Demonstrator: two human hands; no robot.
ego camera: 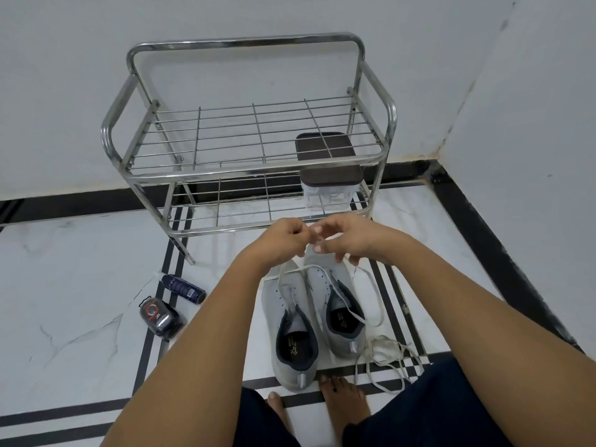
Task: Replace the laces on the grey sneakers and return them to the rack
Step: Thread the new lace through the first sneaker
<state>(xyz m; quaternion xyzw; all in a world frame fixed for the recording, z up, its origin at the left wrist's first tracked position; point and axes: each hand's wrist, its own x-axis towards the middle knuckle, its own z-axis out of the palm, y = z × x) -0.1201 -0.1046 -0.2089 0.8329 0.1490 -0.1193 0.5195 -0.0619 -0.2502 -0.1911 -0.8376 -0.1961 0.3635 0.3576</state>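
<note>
Two grey sneakers stand side by side on the floor, toes toward the rack: the left sneaker (pixel 292 330) and the right sneaker (pixel 338 314). My left hand (pixel 283 238) and my right hand (pixel 346 240) meet above the toes, and each pinches a white lace (pixel 351 309) that runs down to the right sneaker. Another part of the lace crosses the left sneaker's toe. A loose pile of white lace (pixel 387 359) lies on the floor to the right of the sneakers. The steel rack (pixel 248 174) stands behind against the wall.
A clear box with a dark lid (pixel 329 166) sits on the rack's lower shelf at right. A dark spray can (pixel 183 288) and a black polish container (pixel 159 317) lie on the floor to the left. My bare feet (pixel 342 398) are just behind the sneakers. A wall corner closes the right side.
</note>
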